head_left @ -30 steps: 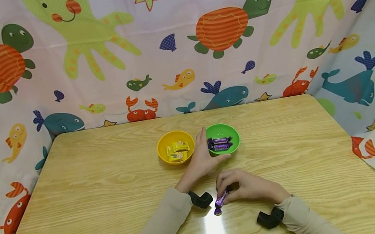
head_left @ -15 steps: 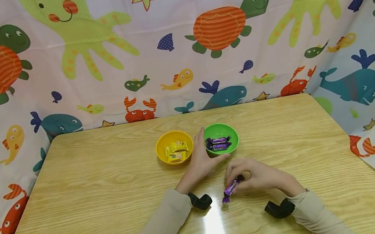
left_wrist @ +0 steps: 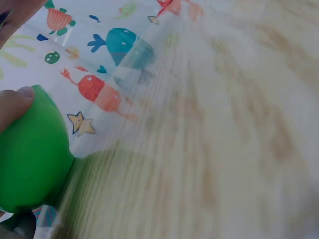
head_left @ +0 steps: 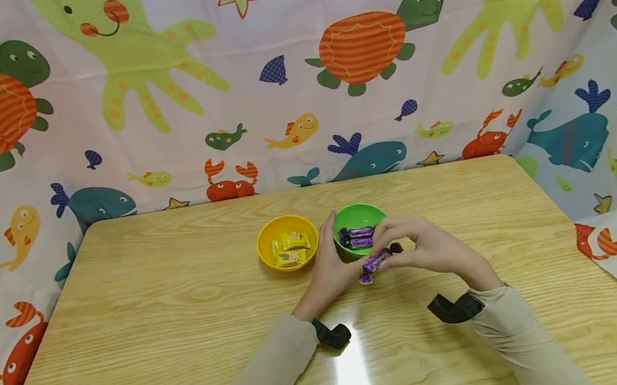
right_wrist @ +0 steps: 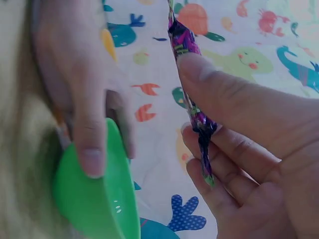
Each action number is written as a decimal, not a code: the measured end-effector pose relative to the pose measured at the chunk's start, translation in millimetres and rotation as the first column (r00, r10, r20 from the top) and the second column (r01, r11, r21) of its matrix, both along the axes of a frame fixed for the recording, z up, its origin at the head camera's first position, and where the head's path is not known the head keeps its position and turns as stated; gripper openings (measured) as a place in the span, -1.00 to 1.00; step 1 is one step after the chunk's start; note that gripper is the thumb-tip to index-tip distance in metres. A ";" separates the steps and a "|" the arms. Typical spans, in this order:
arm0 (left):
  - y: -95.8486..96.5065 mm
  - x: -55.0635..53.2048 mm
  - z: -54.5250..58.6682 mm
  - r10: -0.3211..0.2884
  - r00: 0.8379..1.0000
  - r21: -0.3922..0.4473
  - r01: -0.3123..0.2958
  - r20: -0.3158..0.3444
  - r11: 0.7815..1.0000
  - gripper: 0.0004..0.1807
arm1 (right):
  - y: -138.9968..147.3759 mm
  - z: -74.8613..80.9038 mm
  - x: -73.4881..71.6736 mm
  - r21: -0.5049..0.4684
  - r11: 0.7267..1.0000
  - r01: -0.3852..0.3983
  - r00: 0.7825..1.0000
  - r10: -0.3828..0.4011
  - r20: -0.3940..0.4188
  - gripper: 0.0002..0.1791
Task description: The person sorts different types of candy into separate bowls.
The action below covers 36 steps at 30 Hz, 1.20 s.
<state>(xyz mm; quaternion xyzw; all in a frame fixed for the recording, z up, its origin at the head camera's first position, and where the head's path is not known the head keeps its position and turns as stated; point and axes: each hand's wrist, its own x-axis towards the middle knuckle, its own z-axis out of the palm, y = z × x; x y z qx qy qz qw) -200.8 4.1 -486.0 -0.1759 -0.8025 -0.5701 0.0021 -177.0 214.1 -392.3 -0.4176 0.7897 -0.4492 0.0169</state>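
Note:
My right hand point(head_left: 433, 248) pinches a purple wrapped candy point(head_left: 378, 260) between thumb and fingers, just over the near right side of the green bowl point(head_left: 358, 213). In the right wrist view the candy's twisted wrapper ends point(right_wrist: 205, 144) stick out past my thumb point(right_wrist: 199, 69). My left hand point(head_left: 329, 262) holds the green bowl from its left and near side, thumb at the rim in the left wrist view. More purple candies point(head_left: 360, 238) lie inside that bowl, partly hidden by my right hand.
A yellow bowl point(head_left: 266, 233) with several yellow-wrapped candies point(head_left: 294, 242) stands left of my left hand. The wooden table point(head_left: 153, 327) backs onto a curtain point(head_left: 282, 33) printed with sea animals. Each wrist wears a black camera mount point(head_left: 455, 308).
My right hand has risen away from the near table area toward the green bowl, carrying the purple candy. My left hand has stayed at the bowl, which has shifted very slightly left.

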 end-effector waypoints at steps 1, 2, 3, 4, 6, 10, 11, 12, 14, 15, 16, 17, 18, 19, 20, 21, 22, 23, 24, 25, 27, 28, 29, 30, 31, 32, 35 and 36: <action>-0.3 0.1 -0.4 -0.002 1.000 0.007 0.002 -0.012 1.000 0.20 | -1.0 0.6 -3.3 -0.011 1.000 0.017 1.000 -0.017 0.001 -0.72; -0.6 0.3 -0.6 -0.001 1.000 0.007 0.001 -0.021 1.000 0.20 | -2.1 0.9 -6.5 -0.018 0.999 0.040 0.999 -0.040 0.002 -0.71; -0.8 0.5 -0.8 -0.002 1.000 0.012 0.002 -0.027 1.000 0.19 | -3.4 1.1 -9.8 -0.024 0.998 0.061 0.998 -0.061 0.008 -0.71; -0.9 0.8 -0.9 -0.001 0.999 0.014 0.002 -0.034 1.000 0.20 | -5.0 1.5 -12.9 -0.031 0.996 0.080 0.997 -0.080 0.017 -0.72; -0.9 1.2 -1.2 -0.005 0.999 0.026 0.006 -0.046 1.000 0.22 | -8.9 3.1 -18.1 -0.041 0.992 0.122 0.992 -0.121 0.031 -0.75; -0.9 1.4 -2.9 -0.007 0.999 0.042 0.008 -0.036 0.999 0.22 | -19.4 8.3 -22.3 -0.050 0.979 0.197 0.980 -0.195 0.036 -0.83; -0.8 1.4 -3.2 -0.007 0.999 0.045 0.009 -0.033 0.999 0.22 | -21.1 6.4 -23.6 -0.044 0.974 0.221 0.975 -0.220 0.027 -0.84; -0.8 1.5 -3.0 -0.007 1.000 0.046 0.008 -0.024 0.999 0.21 | -21.1 1.3 -26.7 -0.040 0.970 0.238 0.971 -0.238 0.016 -0.85; -0.9 1.9 -1.8 -0.007 1.000 0.044 0.007 -0.013 0.999 0.21 | -19.3 -14.4 -35.8 -0.017 0.964 0.265 0.964 -0.266 -0.020 -0.86; -0.9 2.2 -1.3 -0.004 1.000 0.039 0.004 -0.008 0.999 0.21 | -18.2 -23.2 -40.5 0.002 0.961 0.277 0.960 -0.276 -0.043 -0.86; -0.8 2.3 -0.9 -0.001 1.000 0.035 0.001 -0.003 0.999 0.21 | -17.4 -31.1 -44.6 0.022 0.958 0.285 0.957 -0.283 -0.065 -0.86; -0.7 2.3 -0.4 0.000 1.000 0.034 0.000 -0.001 0.999 0.21 | -16.5 -38.5 -48.0 0.047 0.955 0.294 0.953 -0.289 -0.086 -0.86; -0.4 2.0 -0.2 0.002 1.000 0.031 -0.002 0.003 1.000 0.21 | -15.8 -43.7 -50.8 0.071 0.952 0.298 0.951 -0.290 -0.104 -0.86; -0.3 1.9 -0.2 0.003 1.000 0.030 -0.003 0.005 1.000 0.21 | -16.4 -46.1 -51.6 0.098 0.948 0.304 0.949 -0.293 -0.119 -0.86; 0.0 1.7 -0.4 0.005 1.000 0.028 -0.005 0.005 1.000 0.21 | -17.4 -47.1 -51.3 0.123 0.942 0.314 0.946 -0.298 -0.129 -0.86; 0.3 1.2 -0.8 0.005 1.000 0.027 -0.005 0.006 1.000 0.21 | -18.3 -47.6 -50.9 0.143 0.937 0.319 0.944 -0.301 -0.136 -0.86; 0.6 1.1 -0.9 0.003 1.000 0.030 -0.003 0.008 1.000 0.21 | -19.0 -47.2 -50.2 0.161 0.933 0.323 0.943 -0.302 -0.140 -0.86; 0.9 1.0 -0.7 0.002 1.000 0.031 -0.002 0.007 1.000 0.20 | -19.4 -47.4 -49.9 0.179 0.928 0.327 0.941 -0.304 -0.147 -0.87; 1.0 1.0 -0.6 0.002 1.000 0.030 -0.002 0.007 1.000 0.20 | -20.2 -46.6 -49.3 0.190 0.925 0.329 0.941 -0.304 -0.150 -0.87; 1.0 1.2 -0.4 0.001 1.000 0.030 -0.002 0.007 1.000 0.21 | -21.1 -45.9 -48.7 0.203 0.921 0.332 0.939 -0.305 -0.157 -0.87; 1.1 1.3 -0.1 0.001 1.000 0.031 -0.001 0.004 1.000 0.20 | -22.8 -44.3 -47.6 0.230 0.913 0.338 0.937 -0.304 -0.173 -0.88; 1.1 1.3 0.0 0.001 1.000 0.029 -0.001 0.002 1.000 0.20 | -23.7 -43.7 -47.1 0.245 0.907 0.342 0.935 -0.304 -0.180 -0.88; 1.0 1.2 0.1 0.001 1.000 0.028 -0.001 -0.003 1.000 0.20 | -24.4 -43.2 -46.8 0.259 0.902 0.346 0.934 -0.305 -0.187 -0.88; 1.0 1.0 0.0 0.001 1.000 0.025 -0.001 -0.005 1.000 0.20 | -25.2 -42.3 -46.3 0.272 0.896 0.352 0.932 -0.307 -0.194 -0.88; 1.0 0.8 0.0 0.001 1.000 0.022 -0.001 -0.009 1.000 0.20 | -25.8 -41.8 -46.0 0.284 0.890 0.358 0.929 -0.309 -0.202 -0.88; 0.9 0.8 0.0 0.002 1.000 0.019 -0.002 -0.011 1.000 0.20 | -26.4 -41.4 -45.7 0.293 0.885 0.362 0.928 -0.311 -0.207 -0.88; 0.8 0.5 -0.6 0.004 1.000 0.012 -0.003 -0.012 1.000 0.21 | -27.9 -40.0 -44.5 0.306 0.876 0.373 0.924 -0.319 -0.212 -0.88; 0.7 0.6 -0.7 0.003 1.000 0.010 -0.003 -0.009 1.000 0.21 | -28.3 -39.8 -44.0 0.308 0.873 0.377 0.922 -0.323 -0.211 -0.89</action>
